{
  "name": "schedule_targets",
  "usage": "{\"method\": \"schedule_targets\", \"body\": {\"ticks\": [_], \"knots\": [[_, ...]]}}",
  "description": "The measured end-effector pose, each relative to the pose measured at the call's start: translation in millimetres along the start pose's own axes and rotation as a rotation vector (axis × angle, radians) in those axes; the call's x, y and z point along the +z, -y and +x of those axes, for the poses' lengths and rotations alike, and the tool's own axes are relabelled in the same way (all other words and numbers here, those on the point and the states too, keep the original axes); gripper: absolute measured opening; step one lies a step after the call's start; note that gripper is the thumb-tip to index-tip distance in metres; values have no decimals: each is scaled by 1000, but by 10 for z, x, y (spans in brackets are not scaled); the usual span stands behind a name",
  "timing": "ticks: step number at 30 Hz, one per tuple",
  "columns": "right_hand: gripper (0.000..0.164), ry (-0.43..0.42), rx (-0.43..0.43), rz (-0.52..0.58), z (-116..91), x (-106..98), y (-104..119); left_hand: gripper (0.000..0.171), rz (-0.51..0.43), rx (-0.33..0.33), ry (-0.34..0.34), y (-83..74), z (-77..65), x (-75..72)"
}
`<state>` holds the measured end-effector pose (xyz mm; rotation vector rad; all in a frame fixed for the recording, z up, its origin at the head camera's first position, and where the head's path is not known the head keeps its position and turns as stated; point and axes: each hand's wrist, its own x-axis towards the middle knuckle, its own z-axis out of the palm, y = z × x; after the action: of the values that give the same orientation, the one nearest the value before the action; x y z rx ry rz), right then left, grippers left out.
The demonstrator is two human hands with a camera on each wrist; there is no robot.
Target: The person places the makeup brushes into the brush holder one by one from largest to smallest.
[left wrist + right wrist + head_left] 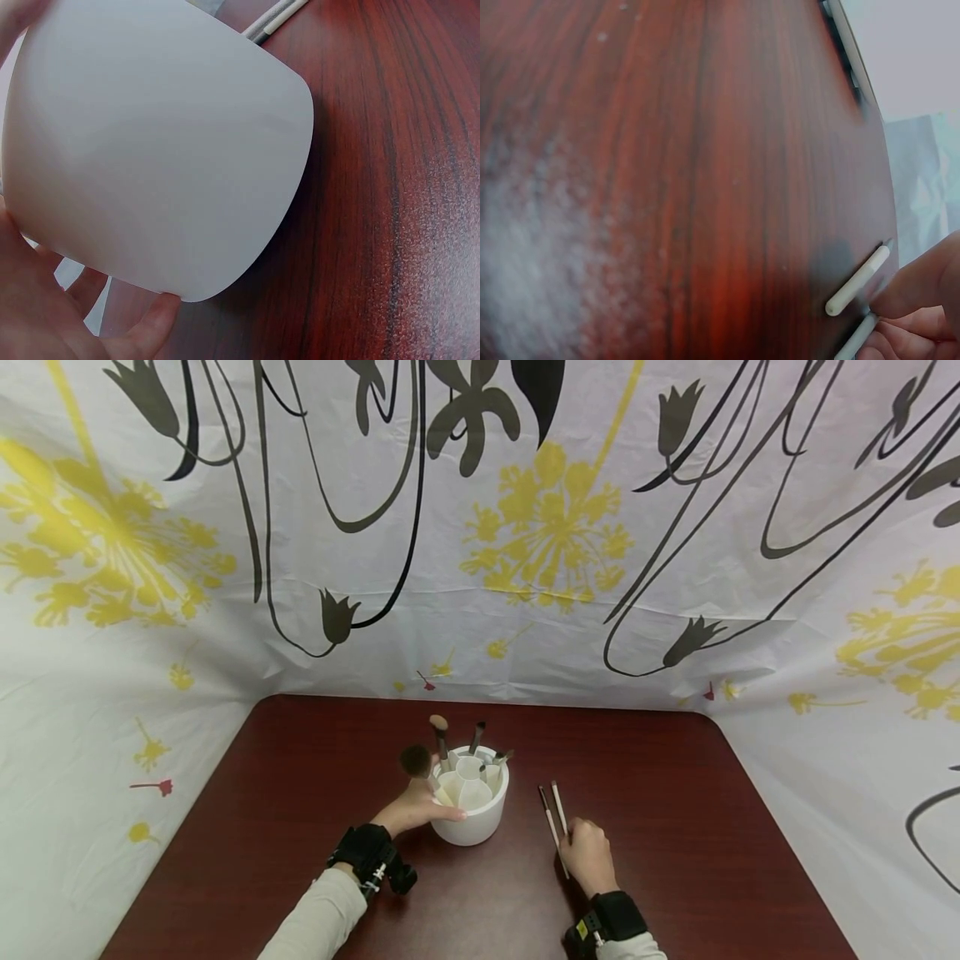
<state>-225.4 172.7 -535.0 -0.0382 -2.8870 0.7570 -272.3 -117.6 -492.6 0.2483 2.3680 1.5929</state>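
On the left side of a round white brush holder [468,827], my left hand [412,808] grips the wall, thumb across the front. Its compartments hold several makeup brushes, including a large fluffy one [416,762] and a tan-tipped one [439,725]. The holder's smooth wall fills much of the left wrist view. Right of the holder, my right hand [588,856] pinches a thin pale makeup brush [559,806] low over the table. Beside those fingers, a second thin brush [857,282] with a pale handle lies on the wood.
Both hands work over a dark red-brown wooden table [337,727] with rounded far corners. A white cloth [420,560] printed with grey and yellow flowers hangs behind it and along both sides.
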Motion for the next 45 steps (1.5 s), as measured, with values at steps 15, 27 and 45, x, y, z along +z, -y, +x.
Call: {"method": "schedule_targets", "body": {"ticks": [15, 27, 45], "knots": [[4, -11, 50, 21, 24, -81, 67, 113, 6, -5, -10, 10, 2, -4], [8, -94, 7, 44, 36, -217, 249, 110, -12, 0, -11, -3, 0, 2], [13, -118, -81, 294, 35, -443, 570, 108, 0, 35, -13, 10, 12, 9]]}}
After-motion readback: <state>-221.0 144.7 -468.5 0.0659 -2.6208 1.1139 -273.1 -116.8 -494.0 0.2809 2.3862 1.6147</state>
